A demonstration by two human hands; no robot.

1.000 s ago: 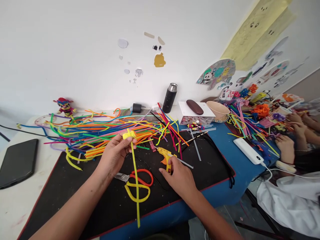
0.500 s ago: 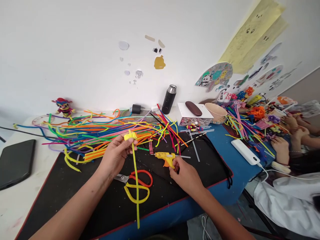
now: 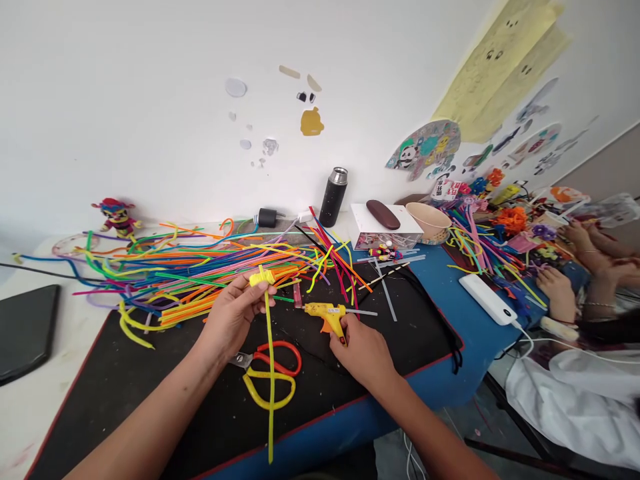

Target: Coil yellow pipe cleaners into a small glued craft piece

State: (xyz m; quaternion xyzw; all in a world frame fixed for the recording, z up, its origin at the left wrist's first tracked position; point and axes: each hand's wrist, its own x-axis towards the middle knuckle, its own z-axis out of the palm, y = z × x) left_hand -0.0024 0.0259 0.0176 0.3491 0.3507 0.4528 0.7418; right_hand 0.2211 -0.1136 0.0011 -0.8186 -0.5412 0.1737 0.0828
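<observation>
My left hand (image 3: 233, 319) is closed on a yellow pipe cleaner (image 3: 270, 373), pinching it just under its knotted top, and the long stem hangs down past the table's front edge. My right hand (image 3: 363, 352) grips the handle of a small yellow glue gun (image 3: 326, 313), which stands on the black mat (image 3: 150, 393) with its nozzle pointing left. Red-handled scissors (image 3: 273, 360) and a yellow pipe-cleaner loop (image 3: 267, 393) lie on the mat between my hands.
A heap of coloured pipe cleaners (image 3: 175, 267) covers the back of the table. Behind stand a black flask (image 3: 333, 197), a white box (image 3: 385, 227) and a bowl (image 3: 430, 220). A dark tablet (image 3: 25, 327) lies left. Another person's hands (image 3: 560, 293) work at the right, near a white power bank (image 3: 487, 300).
My right hand has turned the glue gun from lying slanted to standing level with its nozzle leftward, and shifted its grip on the handle. The left hand has kept the pipe cleaner in place.
</observation>
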